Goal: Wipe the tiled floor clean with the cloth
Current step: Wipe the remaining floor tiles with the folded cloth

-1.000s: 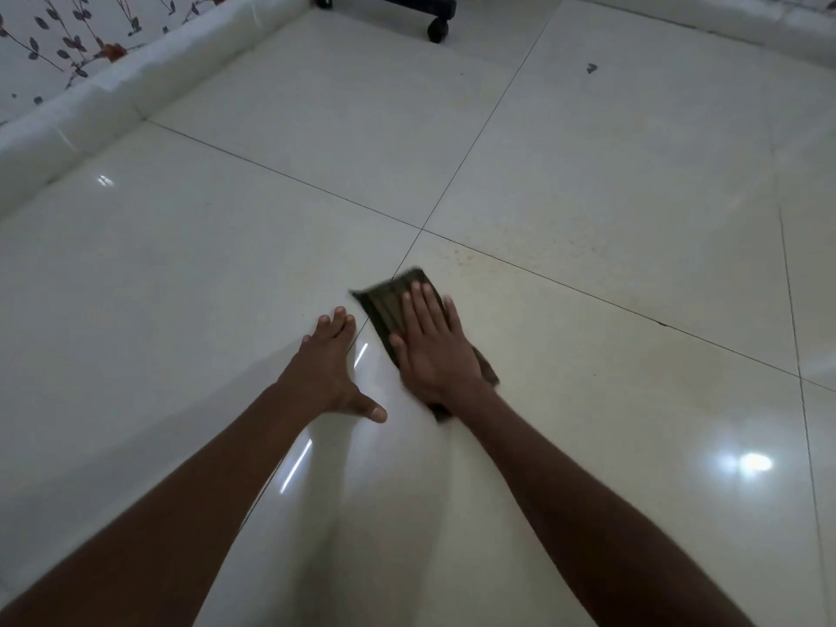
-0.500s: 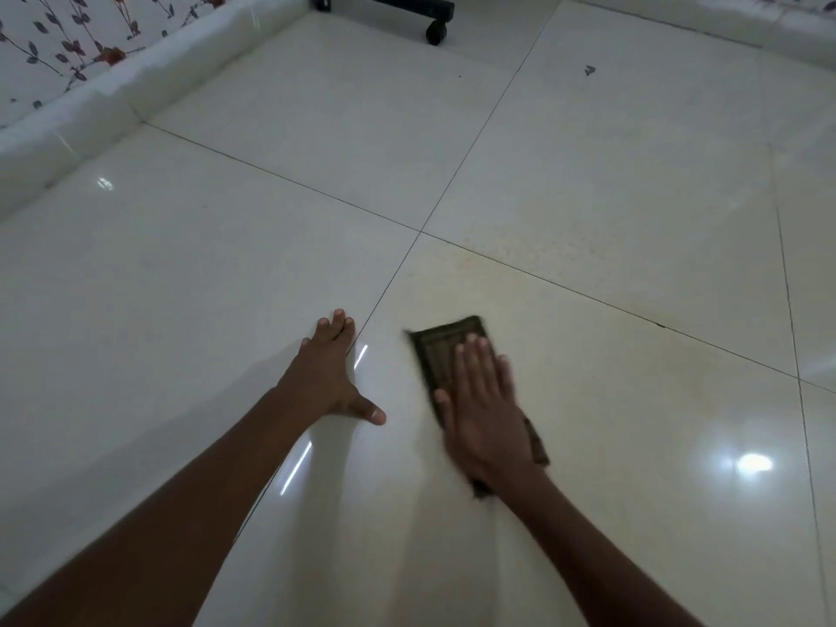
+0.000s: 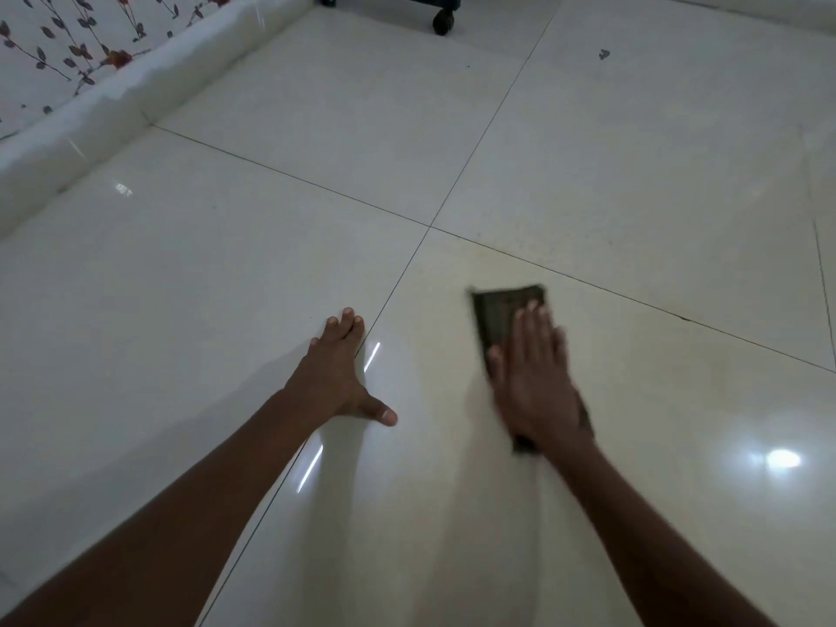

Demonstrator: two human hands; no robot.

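— Floor (image 3: 588,142)?
— Pale ceramic-looking tiles, smooth, high gloss, mirroring lamp glare; thin dark grout lines.
— Cloth (image 3: 502,310)?
— Dark woven fabric, matt, folded flat.
— Caster (image 3: 442,21)?
— Black, plastic-looking.

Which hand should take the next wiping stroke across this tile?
Right. The right hand lies flat on the cloth, pressing it to the floor. The left hand is planted flat on bare tile, apart from the cloth, likely bracing the person.

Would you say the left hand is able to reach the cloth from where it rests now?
Probably yes: the left hand lies flat on bare floor beside the cloth, with nothing between them, though the right hand covers most of it.
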